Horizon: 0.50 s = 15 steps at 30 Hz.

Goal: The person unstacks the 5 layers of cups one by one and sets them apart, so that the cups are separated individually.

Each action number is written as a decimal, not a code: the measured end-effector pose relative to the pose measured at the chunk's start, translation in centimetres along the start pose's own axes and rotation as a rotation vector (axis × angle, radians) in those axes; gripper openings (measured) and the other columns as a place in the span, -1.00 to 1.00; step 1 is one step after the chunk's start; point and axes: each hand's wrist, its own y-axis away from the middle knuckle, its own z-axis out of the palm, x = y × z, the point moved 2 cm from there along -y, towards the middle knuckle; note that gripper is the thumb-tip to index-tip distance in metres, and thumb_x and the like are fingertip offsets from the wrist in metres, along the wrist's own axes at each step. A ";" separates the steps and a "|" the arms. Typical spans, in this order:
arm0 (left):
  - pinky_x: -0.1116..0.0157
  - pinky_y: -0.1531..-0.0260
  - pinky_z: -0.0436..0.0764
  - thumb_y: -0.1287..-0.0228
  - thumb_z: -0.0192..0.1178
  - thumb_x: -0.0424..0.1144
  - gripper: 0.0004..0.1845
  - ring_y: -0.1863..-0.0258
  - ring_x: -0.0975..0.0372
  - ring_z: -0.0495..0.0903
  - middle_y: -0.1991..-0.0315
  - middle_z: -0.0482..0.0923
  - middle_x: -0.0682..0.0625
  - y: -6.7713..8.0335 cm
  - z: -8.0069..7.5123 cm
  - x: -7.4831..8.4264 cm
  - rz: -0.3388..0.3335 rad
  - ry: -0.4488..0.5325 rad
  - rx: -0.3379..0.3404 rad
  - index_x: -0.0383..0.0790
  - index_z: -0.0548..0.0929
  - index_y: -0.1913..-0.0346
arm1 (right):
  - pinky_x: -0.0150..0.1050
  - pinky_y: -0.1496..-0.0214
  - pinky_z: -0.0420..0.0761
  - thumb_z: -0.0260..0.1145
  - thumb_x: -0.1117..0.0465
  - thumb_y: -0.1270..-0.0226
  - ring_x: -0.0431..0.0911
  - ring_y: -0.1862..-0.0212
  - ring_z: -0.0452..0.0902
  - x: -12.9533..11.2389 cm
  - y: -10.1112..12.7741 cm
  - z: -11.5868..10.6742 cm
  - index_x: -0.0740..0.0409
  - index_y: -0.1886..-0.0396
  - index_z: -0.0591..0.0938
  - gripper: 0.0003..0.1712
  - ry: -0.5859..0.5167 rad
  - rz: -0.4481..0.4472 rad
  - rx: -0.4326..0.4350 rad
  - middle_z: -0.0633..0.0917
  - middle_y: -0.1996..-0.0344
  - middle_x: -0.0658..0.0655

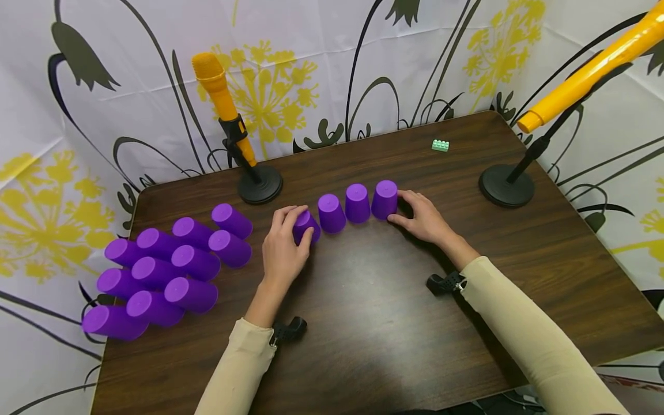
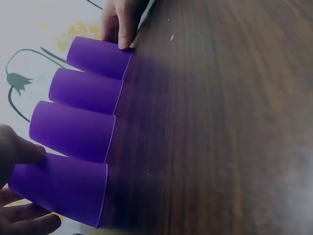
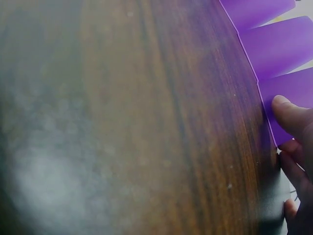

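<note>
Four purple cups (image 1: 344, 207) stood upside down in a row on a dark wooden table (image 1: 373, 323), each touching its neighbour. The left hand (image 1: 282, 251) curled round the cup at the left end of the row (image 1: 306, 225), thumb on one side and fingers over the other, as the left wrist view also showed (image 2: 61, 188). The right hand (image 1: 425, 219) rested against the cup at the right end of the row (image 1: 385, 199), its thumb pressed to the cup's side near the rim; the right wrist view was blurred, so the grip looked like a light hold rather than a firm clasp. Both forearms wore cream sleeves (image 1: 524, 328).

To the left of the row lay a cluster of loose purple cups (image 1: 171, 268) on their sides, packed together near the table's left edge. Behind the row, toward its left end, a yellow microphone (image 1: 220, 98) leaned on a round black stand (image 1: 260, 184). A second yellow microphone (image 1: 596, 66) on a black stand (image 1: 505, 184) stood to the right of the row. A small green toy brick (image 1: 440, 145) lay behind the row's right end, well apart from it.
</note>
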 end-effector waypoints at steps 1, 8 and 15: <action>0.02 0.24 0.65 -0.16 0.40 -0.26 -0.53 0.08 0.02 0.64 -0.12 0.50 -0.06 0.1 -0.1 -0.1 0.000 0.006 0.009 -0.05 0.61 -0.17 | 0.08 -0.35 0.27 0.43 0.07 -0.26 0.14 -0.29 0.36 -0.1 0.0 0.0 0.25 -0.32 0.45 -0.30 -0.001 -0.001 -0.001 0.55 -0.19 0.23; 0.15 0.34 0.59 -0.09 0.45 -0.30 -0.55 0.21 0.12 0.59 -0.05 0.54 -0.07 1.6 -2.6 -0.2 -0.014 0.030 0.072 -0.11 0.66 -0.10 | 0.08 -0.35 0.27 0.44 0.07 -0.25 0.15 -0.29 0.36 -0.3 0.0 -0.1 0.26 -0.31 0.45 -0.30 -0.009 0.002 -0.006 0.55 -0.19 0.24; 0.14 0.29 0.65 -0.04 0.46 -0.31 -0.56 0.15 0.12 0.60 -0.01 0.56 -0.08 3.9 -6.9 -0.8 -0.074 -0.014 0.127 -0.14 0.69 -0.06 | 0.10 -0.36 0.26 0.43 0.07 -0.26 0.15 -0.30 0.35 -0.1 0.1 0.0 0.25 -0.32 0.44 -0.30 -0.010 0.007 -0.008 0.54 -0.20 0.24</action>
